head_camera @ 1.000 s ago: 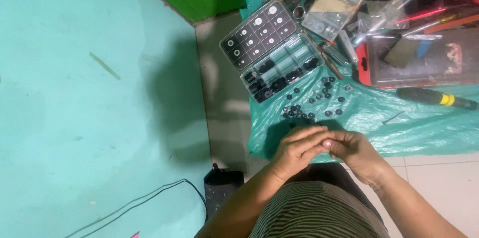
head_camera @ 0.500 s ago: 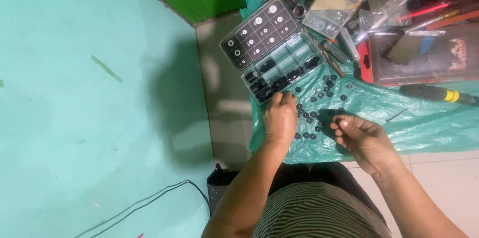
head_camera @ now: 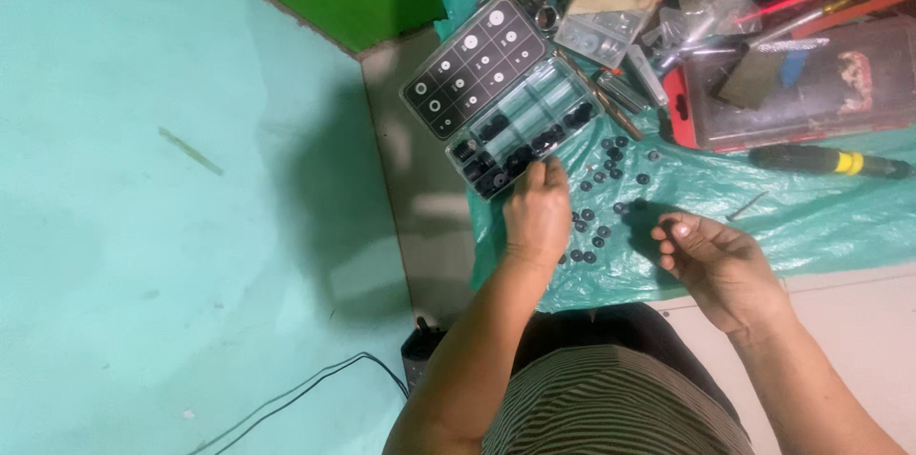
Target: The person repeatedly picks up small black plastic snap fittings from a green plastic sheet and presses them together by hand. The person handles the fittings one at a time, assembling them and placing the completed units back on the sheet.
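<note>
left hand (head_camera: pixel 537 212): arm extended forward, fingers curled down | right hand (head_camera: pixel 718 259): raised, fingers loosely curled

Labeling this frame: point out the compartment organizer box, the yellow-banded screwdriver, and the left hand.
compartment organizer box (head_camera: pixel 496 97): head view, on its dark open lid.
yellow-banded screwdriver (head_camera: pixel 828 162): head view, on the black handle beside the yellow band.
left hand (head_camera: pixel 537 215): head view, on the back of the hand.

The left hand (head_camera: pixel 537 212) is reaching fingertips-first to the compartment box (head_camera: pixel 501 97) of black rings, while the right hand (head_camera: pixel 716 259) is hovering, curled, over loose rings (head_camera: pixel 601 178) on the green sheet (head_camera: pixel 763 207).
</note>
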